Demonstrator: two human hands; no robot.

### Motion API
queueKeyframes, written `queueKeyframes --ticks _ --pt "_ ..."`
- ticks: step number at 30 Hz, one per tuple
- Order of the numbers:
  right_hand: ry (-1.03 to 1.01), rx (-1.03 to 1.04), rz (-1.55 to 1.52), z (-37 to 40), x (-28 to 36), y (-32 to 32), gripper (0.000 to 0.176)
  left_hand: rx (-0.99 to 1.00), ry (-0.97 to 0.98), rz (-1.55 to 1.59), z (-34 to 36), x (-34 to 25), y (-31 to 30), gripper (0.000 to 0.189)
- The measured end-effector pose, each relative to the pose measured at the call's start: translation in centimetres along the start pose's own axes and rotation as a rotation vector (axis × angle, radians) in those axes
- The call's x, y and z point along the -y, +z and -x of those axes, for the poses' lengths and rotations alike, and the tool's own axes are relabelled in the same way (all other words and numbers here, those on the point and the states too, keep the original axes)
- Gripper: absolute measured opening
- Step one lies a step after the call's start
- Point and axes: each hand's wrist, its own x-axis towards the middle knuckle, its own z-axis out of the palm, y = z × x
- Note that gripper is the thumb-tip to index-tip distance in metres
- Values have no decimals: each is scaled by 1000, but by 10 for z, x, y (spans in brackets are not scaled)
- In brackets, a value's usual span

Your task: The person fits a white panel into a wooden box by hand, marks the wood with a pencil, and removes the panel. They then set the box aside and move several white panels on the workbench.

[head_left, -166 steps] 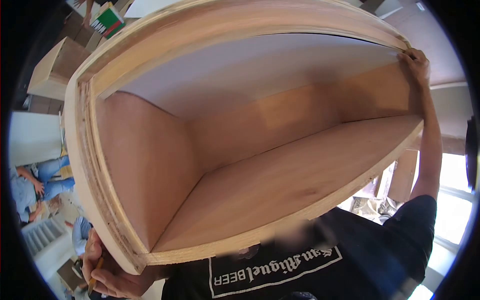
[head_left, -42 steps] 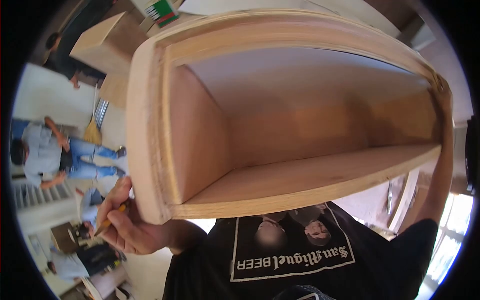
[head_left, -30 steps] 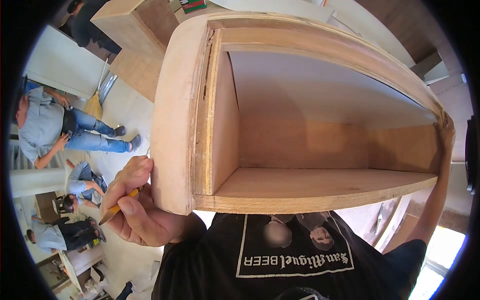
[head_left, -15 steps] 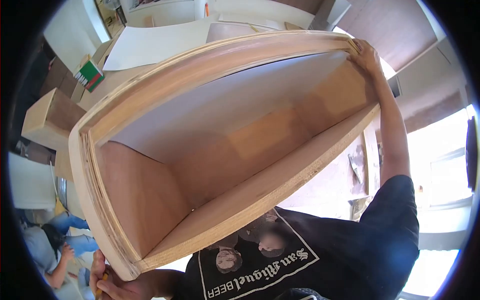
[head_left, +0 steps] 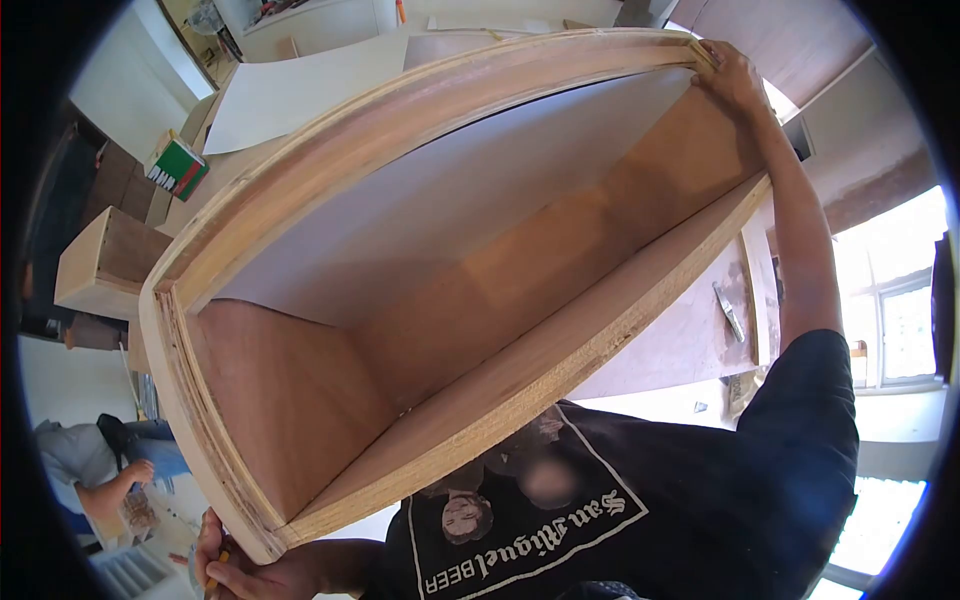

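A long open wooden box with a curved rim fills the middle of the view, tilted up to the right. My right hand is closed over its upper right corner, with the fingers inside the rim. At the lower left corner, my left hand is against the box, its fingers curled around a thin yellow pencil-like stick. The box hides part of this hand. Below the box is my black printed shirt.
A small wooden box and a green-and-white carton are at the left. A white sheet lies behind. On the surface at the right is a scraper-like tool. Another person is at the lower left.
The wooden box and my right hand have shifted slightly upward in view. My left hand stays at the lower corner. The other person's arm has moved up.
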Motion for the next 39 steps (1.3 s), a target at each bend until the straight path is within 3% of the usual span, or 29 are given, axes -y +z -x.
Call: queueKeyframes --ticks 12,19,21,23,25,26,28,30,33,36,39 --pt "-39 -16 12 -18 -38 24 63 -3 41 -66 0 1 1 30" --pt "7 1 85 -9 -13 10 65 16 55 -80 -2 0 0 31" --pt "-43 -10 34 -3 -10 4 66 21 105 -161 -1 1 0 30" --pt "-111 -28 -31 -9 -22 19 66 -97 -137 -33 4 10 -23 33" --pt "-92 -19 -117 -8 -25 20 66 42 10 -80 5 20 -37 33" --pt "11 48 -191 -2 -12 12 65 23 -30 -26 5 19 -37 33" --pt "-128 -24 -36 -14 -33 27 60 -111 -100 12 5 10 -13 24" --pt "-104 -2 -158 -23 -50 37 58 -112 -71 -42 4 10 -12 24" --pt "-60 3 -89 -15 -32 28 57 -91 -67 -34 2 12 -14 25" --pt "-323 -67 69 -17 -46 31 56 -35 -86 -12 4 13 -23 25" --pt "-93 -39 -90 -20 -44 33 51 2 -61 13 3 16 -25 26"
